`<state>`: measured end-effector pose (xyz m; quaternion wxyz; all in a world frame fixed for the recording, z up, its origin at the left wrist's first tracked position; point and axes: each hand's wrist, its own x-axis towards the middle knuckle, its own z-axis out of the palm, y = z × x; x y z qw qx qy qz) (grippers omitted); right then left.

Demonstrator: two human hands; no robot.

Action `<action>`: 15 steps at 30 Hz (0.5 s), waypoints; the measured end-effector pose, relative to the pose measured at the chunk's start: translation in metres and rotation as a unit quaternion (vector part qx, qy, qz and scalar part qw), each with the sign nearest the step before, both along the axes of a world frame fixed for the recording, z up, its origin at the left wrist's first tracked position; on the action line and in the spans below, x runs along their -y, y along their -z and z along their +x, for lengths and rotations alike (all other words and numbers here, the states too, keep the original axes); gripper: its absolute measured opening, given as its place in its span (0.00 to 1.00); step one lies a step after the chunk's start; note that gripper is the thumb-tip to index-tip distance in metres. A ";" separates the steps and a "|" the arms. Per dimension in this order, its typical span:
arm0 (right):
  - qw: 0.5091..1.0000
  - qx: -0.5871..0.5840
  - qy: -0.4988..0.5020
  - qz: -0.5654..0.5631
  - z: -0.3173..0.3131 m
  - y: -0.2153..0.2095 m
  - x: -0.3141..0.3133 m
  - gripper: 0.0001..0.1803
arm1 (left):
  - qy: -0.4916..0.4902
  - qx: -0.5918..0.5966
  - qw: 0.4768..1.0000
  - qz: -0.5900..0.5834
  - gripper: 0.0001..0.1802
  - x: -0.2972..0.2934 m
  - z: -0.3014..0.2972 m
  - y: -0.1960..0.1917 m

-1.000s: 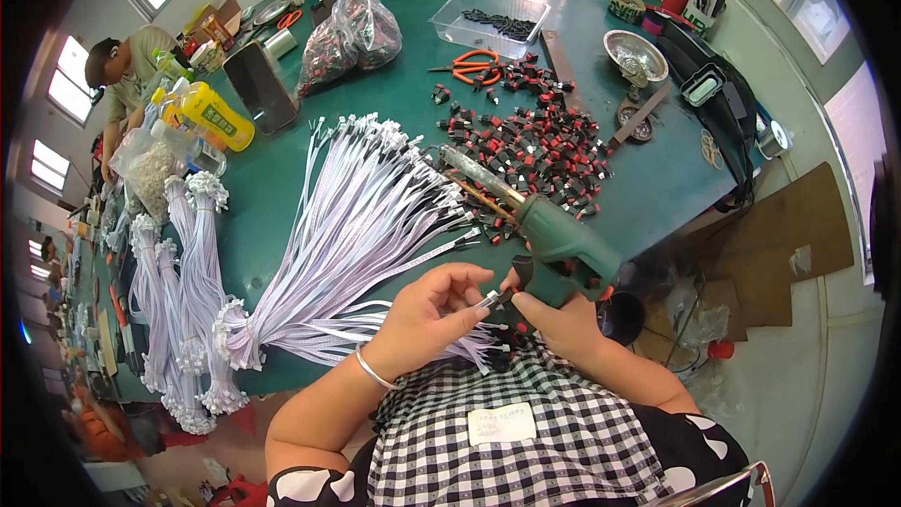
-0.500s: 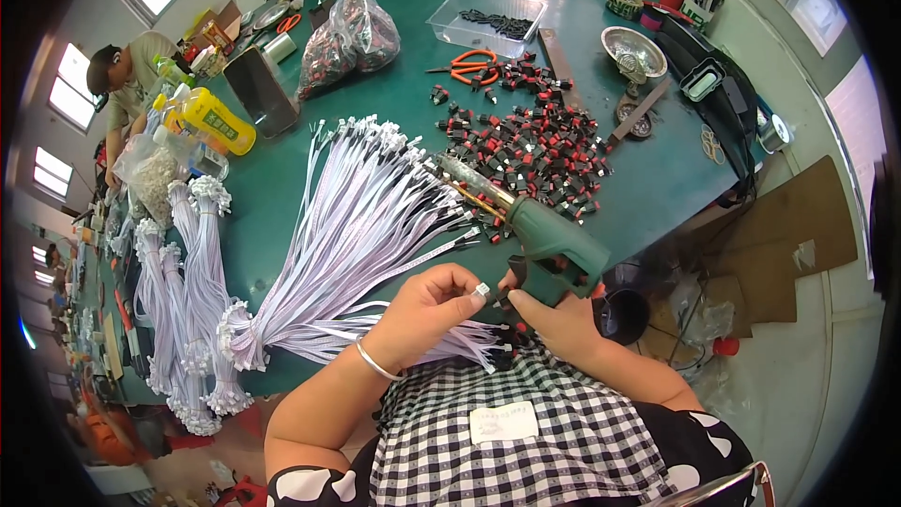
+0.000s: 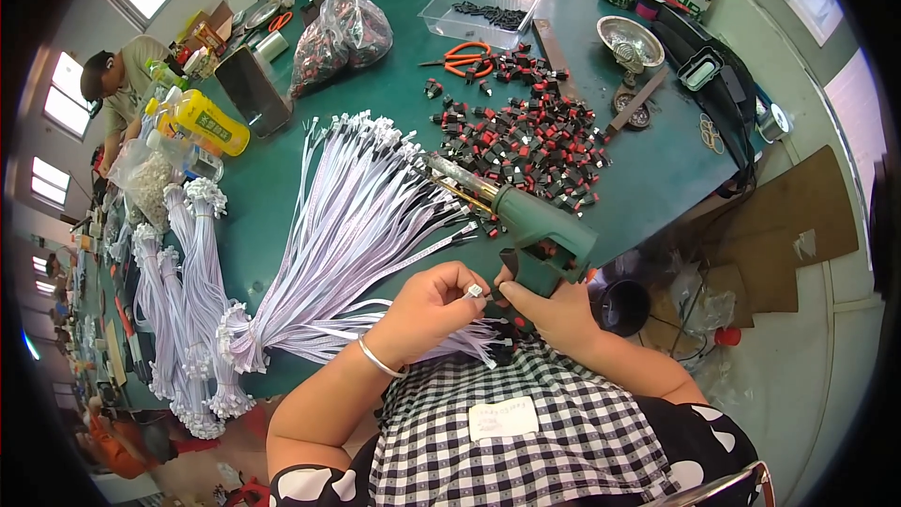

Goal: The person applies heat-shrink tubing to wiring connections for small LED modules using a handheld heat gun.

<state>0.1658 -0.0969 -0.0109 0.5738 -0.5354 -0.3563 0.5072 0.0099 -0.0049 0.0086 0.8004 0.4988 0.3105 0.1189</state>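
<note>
Just in front of the green glue gun (image 3: 544,242), the left hand (image 3: 427,305) pinches a thin white wire's connector (image 3: 475,291); the right hand (image 3: 554,310) closes on the same tip. Light and limp, the wire is probably best held at its stiff plug end.

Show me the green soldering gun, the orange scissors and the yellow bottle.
green soldering gun (image 3: 544,230), head view, on its green body.
orange scissors (image 3: 466,55), head view, on the handles.
yellow bottle (image 3: 208,122), head view, on its side.
</note>
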 end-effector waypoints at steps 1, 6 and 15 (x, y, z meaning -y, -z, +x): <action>1.000 0.001 0.006 0.004 -0.001 0.000 0.000 0.06 | 0.004 -0.005 1.000 0.002 0.03 -0.001 0.000 0.000; 1.000 0.008 0.004 0.006 -0.001 0.001 -0.001 0.06 | 0.005 -0.017 1.000 0.007 0.03 -0.001 0.001 0.002; 0.993 0.076 0.082 0.027 0.007 0.006 0.011 0.16 | -0.028 -0.041 0.998 0.028 0.03 -0.002 0.008 0.007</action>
